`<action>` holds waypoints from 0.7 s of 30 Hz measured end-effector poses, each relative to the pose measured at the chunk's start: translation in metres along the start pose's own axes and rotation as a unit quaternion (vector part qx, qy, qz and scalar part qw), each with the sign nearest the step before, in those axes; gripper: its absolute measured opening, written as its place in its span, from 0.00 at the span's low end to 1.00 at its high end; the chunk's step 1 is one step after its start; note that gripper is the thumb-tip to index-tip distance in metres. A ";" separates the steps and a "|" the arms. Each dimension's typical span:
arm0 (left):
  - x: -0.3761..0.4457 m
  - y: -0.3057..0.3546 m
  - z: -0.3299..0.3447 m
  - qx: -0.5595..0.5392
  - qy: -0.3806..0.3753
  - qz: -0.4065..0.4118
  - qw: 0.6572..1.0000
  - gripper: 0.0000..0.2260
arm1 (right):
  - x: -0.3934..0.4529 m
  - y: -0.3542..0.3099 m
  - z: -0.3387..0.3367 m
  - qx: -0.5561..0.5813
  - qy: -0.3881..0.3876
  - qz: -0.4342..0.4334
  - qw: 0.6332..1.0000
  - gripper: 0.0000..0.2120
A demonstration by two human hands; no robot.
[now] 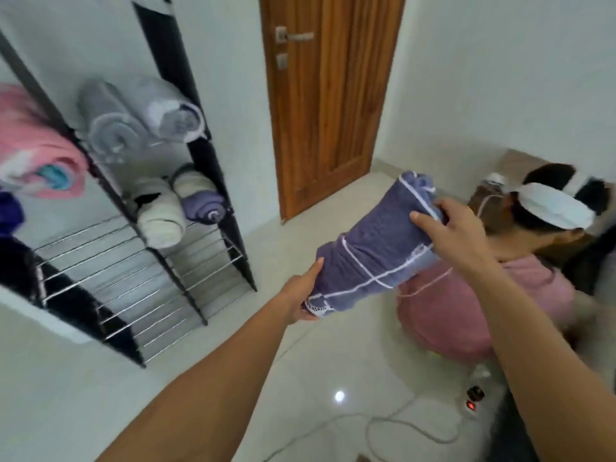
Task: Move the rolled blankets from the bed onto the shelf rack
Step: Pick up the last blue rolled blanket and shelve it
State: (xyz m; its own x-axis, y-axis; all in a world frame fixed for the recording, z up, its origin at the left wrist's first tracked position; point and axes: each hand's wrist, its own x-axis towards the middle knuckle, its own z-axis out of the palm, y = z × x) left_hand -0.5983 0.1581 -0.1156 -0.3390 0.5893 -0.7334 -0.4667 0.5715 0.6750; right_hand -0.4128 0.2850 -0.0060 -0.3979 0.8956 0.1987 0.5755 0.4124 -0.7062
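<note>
A rolled purple blanket (373,248) with thin white lines hangs in the air between my hands, tilted with its far end higher. My left hand (301,295) cups its lower near end. My right hand (450,231) grips its upper end from above. The black shelf rack (200,261) with metal bar shelves stands at the left against the wall, some way from the blanket. It holds two grey rolls (133,118) on an upper shelf, a cream roll (160,218) and a small purple roll (203,205) below, and a pink blanket (36,155) at far left. The bed is not in view.
A person in a pink top (483,301) with a white headset crouches on the floor at the right, close behind the blanket. A wooden door (326,95) is shut ahead. A power strip (471,403) and white cable (383,425) lie on the pale tiled floor near my feet.
</note>
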 end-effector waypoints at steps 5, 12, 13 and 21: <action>0.005 -0.008 -0.129 -0.114 0.115 -0.011 0.987 0.28 | 0.036 -0.100 0.132 0.002 -0.137 -0.128 0.982 0.08; 0.014 -0.012 -0.250 -0.261 0.245 -0.026 0.933 0.31 | 0.055 -0.219 0.289 0.014 -0.274 -0.299 0.914 0.08; 0.014 -0.013 -0.262 -0.293 0.255 -0.033 0.921 0.31 | 0.055 -0.232 0.309 0.016 -0.286 -0.317 0.904 0.08; 0.071 -0.083 -0.348 -0.478 0.321 -0.057 0.816 0.37 | 0.026 -0.300 0.443 -0.054 -0.369 -0.440 0.817 0.10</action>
State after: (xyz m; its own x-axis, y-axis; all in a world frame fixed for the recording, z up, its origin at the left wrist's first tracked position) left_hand -0.8680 -0.0461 -0.2518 -0.4627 -0.0317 -0.8859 -0.8451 -0.2860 0.4516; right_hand -0.9126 0.1107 -0.0901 -0.9908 -0.0839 0.1060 -0.1223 0.8903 -0.4386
